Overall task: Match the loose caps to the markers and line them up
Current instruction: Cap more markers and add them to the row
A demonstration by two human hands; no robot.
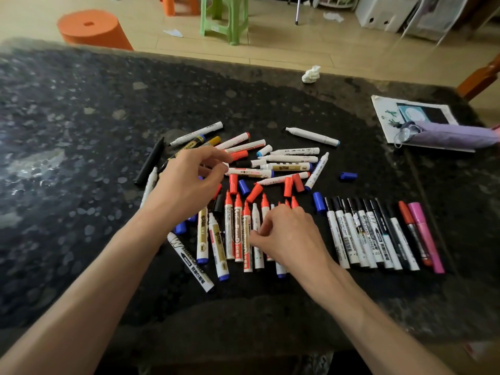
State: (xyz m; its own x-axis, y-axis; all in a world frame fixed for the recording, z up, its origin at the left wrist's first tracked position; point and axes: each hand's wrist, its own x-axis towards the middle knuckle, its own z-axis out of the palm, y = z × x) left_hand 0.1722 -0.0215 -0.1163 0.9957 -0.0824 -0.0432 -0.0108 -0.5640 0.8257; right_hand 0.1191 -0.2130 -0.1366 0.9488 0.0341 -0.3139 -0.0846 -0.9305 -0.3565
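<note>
Left hand (189, 180) hovers over jumbled markers (286, 159), grip curled, hold unclear. Right hand (286, 234) pinches red-capped markers (238, 228) pointing away; loose red caps (254, 192) lie just beyond, between both grips.

Crumpled tissue (311, 74) on far table (81, 117) edge; purple pouch (446, 136) on booklet (389, 120), right. Orange stool (93, 29) & green stool (224, 17) on floor.

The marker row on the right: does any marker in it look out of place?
Yes. Nearly all markers in the row are white with black caps, but at its right end lie a red-capped marker and a pink marker, which break the colour pattern.
</note>
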